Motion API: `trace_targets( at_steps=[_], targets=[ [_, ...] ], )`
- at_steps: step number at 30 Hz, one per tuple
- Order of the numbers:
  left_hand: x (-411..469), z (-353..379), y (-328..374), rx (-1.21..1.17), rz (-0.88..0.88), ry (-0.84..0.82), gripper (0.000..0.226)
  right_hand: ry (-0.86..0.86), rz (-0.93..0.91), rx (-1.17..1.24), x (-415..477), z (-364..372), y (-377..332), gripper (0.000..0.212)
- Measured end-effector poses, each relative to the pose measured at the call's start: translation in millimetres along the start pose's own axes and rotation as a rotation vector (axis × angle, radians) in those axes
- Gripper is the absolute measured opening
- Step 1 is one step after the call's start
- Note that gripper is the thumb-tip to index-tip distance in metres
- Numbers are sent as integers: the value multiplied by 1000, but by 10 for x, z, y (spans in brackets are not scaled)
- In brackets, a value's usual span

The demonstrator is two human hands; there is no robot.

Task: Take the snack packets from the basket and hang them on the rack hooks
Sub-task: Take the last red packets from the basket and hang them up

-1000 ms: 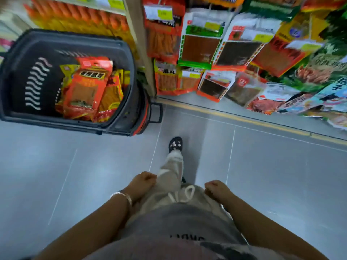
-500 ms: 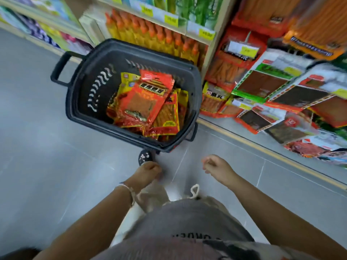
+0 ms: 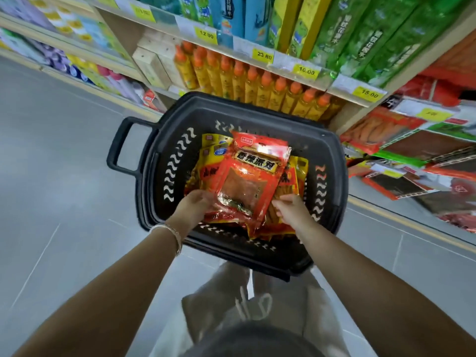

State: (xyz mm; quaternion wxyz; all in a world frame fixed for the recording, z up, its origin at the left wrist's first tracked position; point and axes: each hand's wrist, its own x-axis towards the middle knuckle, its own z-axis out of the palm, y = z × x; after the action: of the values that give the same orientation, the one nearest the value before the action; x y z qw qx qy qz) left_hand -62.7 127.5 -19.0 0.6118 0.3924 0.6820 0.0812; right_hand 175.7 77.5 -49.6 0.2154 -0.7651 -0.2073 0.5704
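A black plastic basket (image 3: 154, 161) stands on the floor in front of me, holding a pile of several red and yellow snack packets. The top red packet (image 3: 251, 176) has a clear window and black lettering. My left hand (image 3: 194, 206) grips the pile's near left edge. My right hand (image 3: 289, 208) holds the near right edge of the packets. The rack with hanging packets (image 3: 401, 155) is at the right; its hooks are hidden by the packets.
Shelves behind the basket hold orange-capped bottles (image 3: 257, 81) and green and blue boxes (image 3: 355, 34) with yellow price tags. The grey tiled floor (image 3: 64, 202) spreads to the left. A yellow line (image 3: 412, 225) runs along the rack's base.
I have stepped up to the basket, which now lies centred under my view. Both hands went from hanging free near my waist into the basket and closed on the packets.
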Motion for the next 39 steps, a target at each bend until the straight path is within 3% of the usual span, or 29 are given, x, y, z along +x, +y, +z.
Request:
trace_targets(
  at_steps=[4, 7, 11, 15, 19, 22, 24, 28, 34, 36, 39],
  targets=[
    [265, -83, -145, -81, -80, 30, 19, 55, 124, -10, 332, 147, 65, 37],
    [366, -68, -274, -153, -111, 44, 22, 110, 170, -53, 479, 226, 133, 28],
    [515, -71, -370, -131, -144, 88, 7, 273, 157, -57, 628, 342, 135, 41],
    [603, -92, -401, -156, -160, 90, 5, 323, 198, -87, 724, 439, 99, 47],
    [630, -71, -397, -141, -185, 94, 2, 355, 149, -73, 770, 407, 123, 26],
    [633, -63, -388, -125, -184, 102, 4, 407, 93, 77, 670, 334, 144, 13],
    [626, -61, -378, -123, -178, 89, 8, 363, 141, 268, 568, 250, 148, 12],
    [617, -63, -317, -140, -158, 59, 17, 181, 182, 563, 375, 40, 81, 38],
    [598, -125, -41, -99, -151, -55, 84, -145, 41, 566, 173, 75, -189, 32],
    [595, -113, 41, -180, -167, -154, 77, -267, 32, 565, 141, 172, -290, 31],
    [596, -145, 42, -253, -147, -114, 37, -357, 26, 526, 177, 287, -391, 27]
  ],
)
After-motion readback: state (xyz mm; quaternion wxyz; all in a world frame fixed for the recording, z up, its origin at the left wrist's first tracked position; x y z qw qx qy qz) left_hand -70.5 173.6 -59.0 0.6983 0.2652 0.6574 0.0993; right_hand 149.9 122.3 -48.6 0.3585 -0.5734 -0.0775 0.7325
